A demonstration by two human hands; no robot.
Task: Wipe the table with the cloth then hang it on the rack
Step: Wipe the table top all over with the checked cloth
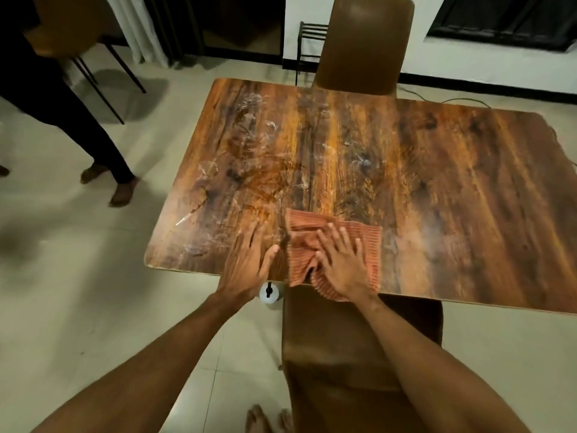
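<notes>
Cloth: rumpled, at table near edge, pinned under flat, spread right hand; left hand flat, empty, just beside at 9 o'clock; smeared surface lies toward 11 o'clock.

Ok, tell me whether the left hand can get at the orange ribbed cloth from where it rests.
Probably yes: the left hand lies flat on the wooden table right beside the orange ribbed cloth, with nothing between them.

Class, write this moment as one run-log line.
stage: wiping | right hand: flat on cloth | left hand: flat on bare table | smears: far left | rack: not yet used
</notes>
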